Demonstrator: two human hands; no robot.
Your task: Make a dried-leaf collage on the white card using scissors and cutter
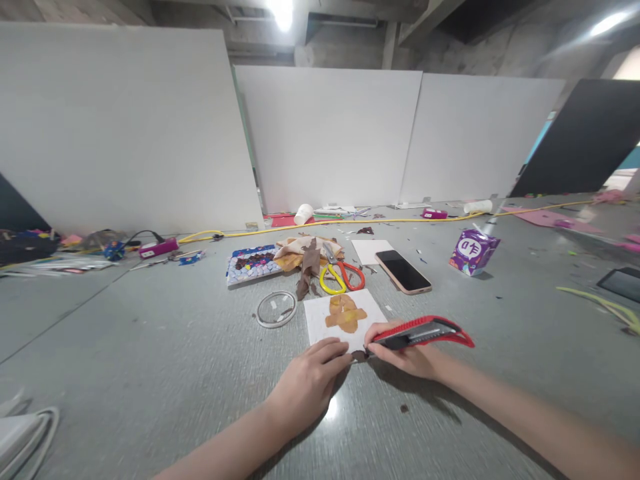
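Observation:
A white card (315,320) lies on the grey surface with yellow-brown cut pieces (345,315) on it in a rounded, crossed shape. My left hand (317,370) rests on the card's near edge, its fingers laid down and slightly bent, the thumb hidden. Close to those fingertips sits a small dark brown scrap (359,356). My right hand (400,350) is closed around a red-and-black utility knife (425,331), the front end pointing down to the left at the scrap. Whether the blade touches the scrap I cannot tell.
Beyond the card are scissors (345,277) with yellow and red handles, brown cloth-like scraps (309,263), a phone (403,271), a white ring (276,309) and a patterned box (250,265). A purple carton (473,252) stands right. A yellow cable (320,229) crosses behind.

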